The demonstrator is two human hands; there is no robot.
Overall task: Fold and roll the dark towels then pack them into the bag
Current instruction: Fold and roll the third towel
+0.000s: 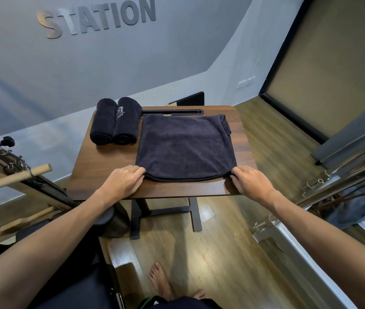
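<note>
Bare foot (160, 279), hands (122, 180) pinching folded towel (186, 146), rolled towels (114, 121) beside

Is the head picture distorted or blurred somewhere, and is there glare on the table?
Head view: wide-angle bending curves the wall and floor lines at the edges; the folded towel and both hands are sharp; a soft sheen lies on the table near edge.
</note>
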